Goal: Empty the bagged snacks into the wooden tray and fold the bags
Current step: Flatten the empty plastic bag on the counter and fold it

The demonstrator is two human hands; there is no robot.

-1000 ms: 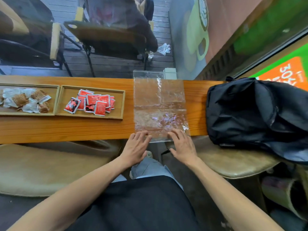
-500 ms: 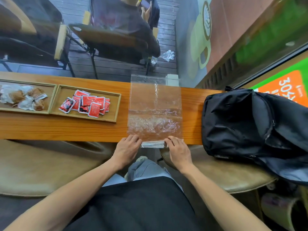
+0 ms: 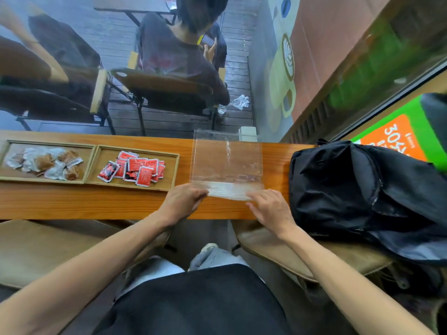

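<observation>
Clear plastic bag (image 3: 226,163) flat on the wooden counter (image 3: 72,201), near edge doubled over into a cloudy strip. Left hand (image 3: 182,203) pinching the strip's left corner, fingers closed on the plastic; right hand (image 3: 271,209) resting on its right end, fingers together and laid flat along the fold. Just left of the bag, a wooden tray (image 3: 174,165) heaped with red snack packets (image 3: 134,169); beside that, a second tray (image 3: 87,163) of brown snacks in clear wrappers (image 3: 46,162). To the right, touching the counter's end, a black backpack (image 3: 362,189).
</observation>
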